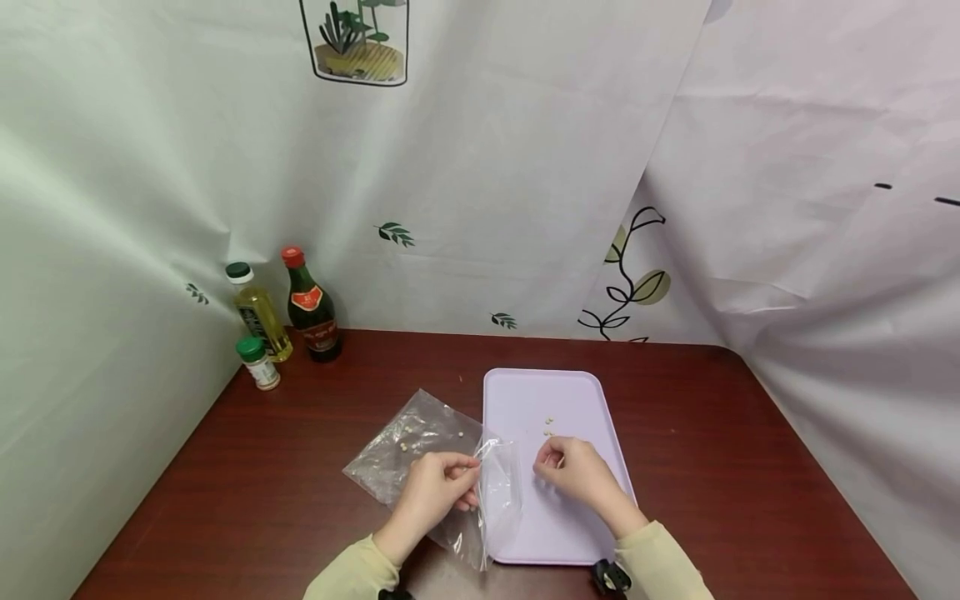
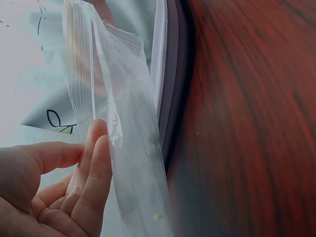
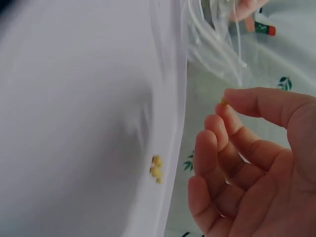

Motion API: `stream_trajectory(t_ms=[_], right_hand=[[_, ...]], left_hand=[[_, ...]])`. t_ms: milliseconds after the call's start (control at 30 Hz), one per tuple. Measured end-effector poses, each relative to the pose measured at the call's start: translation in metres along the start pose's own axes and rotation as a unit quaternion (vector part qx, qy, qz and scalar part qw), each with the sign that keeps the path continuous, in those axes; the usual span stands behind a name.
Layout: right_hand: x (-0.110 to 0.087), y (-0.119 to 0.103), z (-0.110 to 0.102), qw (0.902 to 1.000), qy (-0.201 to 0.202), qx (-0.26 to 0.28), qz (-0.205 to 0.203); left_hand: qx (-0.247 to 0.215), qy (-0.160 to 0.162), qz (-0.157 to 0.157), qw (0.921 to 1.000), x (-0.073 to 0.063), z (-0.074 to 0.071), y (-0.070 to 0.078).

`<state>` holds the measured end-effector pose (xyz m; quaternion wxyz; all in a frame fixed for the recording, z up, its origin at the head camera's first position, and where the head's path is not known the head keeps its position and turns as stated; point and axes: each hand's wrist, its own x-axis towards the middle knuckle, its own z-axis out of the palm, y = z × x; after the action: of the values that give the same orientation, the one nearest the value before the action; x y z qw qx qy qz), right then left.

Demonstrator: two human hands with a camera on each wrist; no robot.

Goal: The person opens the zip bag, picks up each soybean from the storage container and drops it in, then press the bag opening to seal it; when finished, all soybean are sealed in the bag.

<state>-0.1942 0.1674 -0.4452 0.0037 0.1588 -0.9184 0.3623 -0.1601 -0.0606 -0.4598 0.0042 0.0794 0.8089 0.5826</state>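
Standing well to the left of the lavender tray, about level with its far edge, are a small green-lidded jar and a bottle of yellow oil; just right of them, on the side nearer the tray, is a dark green bottle with a red cap, its glass too dark for me to tell how full it is. All share the reddish-brown surface with the tray.

Next comes a clear plastic bag, spread out left of the tray with its mouth end lapping over the tray's left rim. From the head view I make out a few pale crumbs inside; only the left wrist view shows the fine ridges running along the bag's mouth, plus one yellowish bit lower down. The left hand pinches the bag's edge between thumb and fingers, right at the tray's left rim.

The tray itself bears a little group of yellow pieces, inside its far half. Over the tray's right half hangs the right hand, thumb and forefinger brought together. From the head I couldn't say what they hold, but the right wrist view settles it: a tiny yellow piece sits between those two fingertips, the other fingers loosely bent, clear of the tray's group.
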Motion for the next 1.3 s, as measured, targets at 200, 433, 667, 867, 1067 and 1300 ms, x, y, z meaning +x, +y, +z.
stream_trajectory(t_ms=[200, 433, 667, 867, 1067, 1300], right_hand=[[-0.004, -0.007, 0.005, 0.9989, -0.016, 0.006, -0.043], [-0.006, -0.012, 0.012, 0.9959, -0.041, 0.016, -0.079], [-0.007, -0.018, 0.014, 0.9952, -0.045, 0.012, -0.086], [-0.007, -0.019, 0.015, 0.9954, -0.048, 0.007, -0.082], [-0.006, -0.018, 0.015, 0.9949, -0.046, 0.005, -0.089], [-0.005, -0.018, 0.015, 0.9954, -0.043, 0.006, -0.086]], left_hand=[[-0.004, 0.001, -0.003, 1.0000, 0.000, 0.000, -0.001], [-0.010, 0.000, -0.001, 1.0000, -0.002, 0.000, 0.000], [-0.015, -0.002, 0.007, 0.9999, -0.002, -0.001, 0.000], [-0.004, -0.003, 0.001, 1.0000, -0.001, 0.000, 0.000], [-0.007, -0.001, 0.005, 1.0000, -0.001, 0.000, 0.000], [-0.003, 0.002, 0.011, 0.9999, -0.001, 0.000, -0.001]])
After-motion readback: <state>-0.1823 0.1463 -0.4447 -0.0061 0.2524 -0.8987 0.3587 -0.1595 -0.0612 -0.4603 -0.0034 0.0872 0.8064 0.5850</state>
